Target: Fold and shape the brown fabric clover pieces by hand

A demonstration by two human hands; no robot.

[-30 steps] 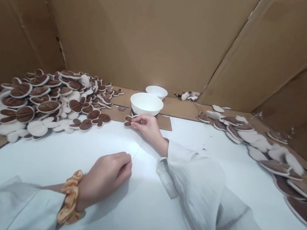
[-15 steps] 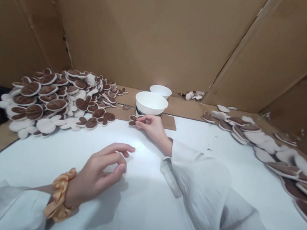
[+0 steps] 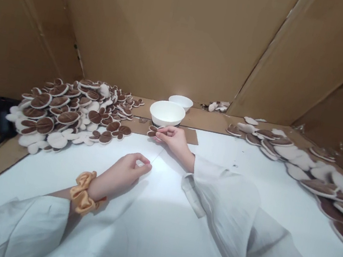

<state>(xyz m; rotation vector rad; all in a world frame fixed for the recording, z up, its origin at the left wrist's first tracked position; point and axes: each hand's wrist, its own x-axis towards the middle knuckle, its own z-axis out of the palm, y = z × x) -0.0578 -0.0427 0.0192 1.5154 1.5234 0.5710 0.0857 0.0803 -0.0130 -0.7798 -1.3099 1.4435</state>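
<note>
My right hand [image 3: 178, 142] pinches a small brown plush bunny-shaped patch [image 3: 152, 132] with a pale edge, just in front of the nearer white bowl [image 3: 167, 114]. Its fingers cover part of the patch. My left hand [image 3: 128, 169], with an orange scrunchie [image 3: 85, 195] at the wrist, hovers over the white tabletop, thumb and index finger closed together. A faint thin line runs from these fingertips up toward my right hand; whether it is a thread held there I cannot make out.
At the left lies a heap of brown and white bunny-shaped patches [image 3: 68, 118], with a black tool and cable [image 3: 1, 122] beside it. Larger oval patches [image 3: 297, 160] spread along the right. A second white bowl [image 3: 181, 102] stands behind the first. Cardboard walls [image 3: 174, 32] enclose the table.
My left hand has risen slightly away from me, and its spread fingers have closed into a pinch. My right hand keeps hold of the patch near the bowl. The view has shifted a little.
</note>
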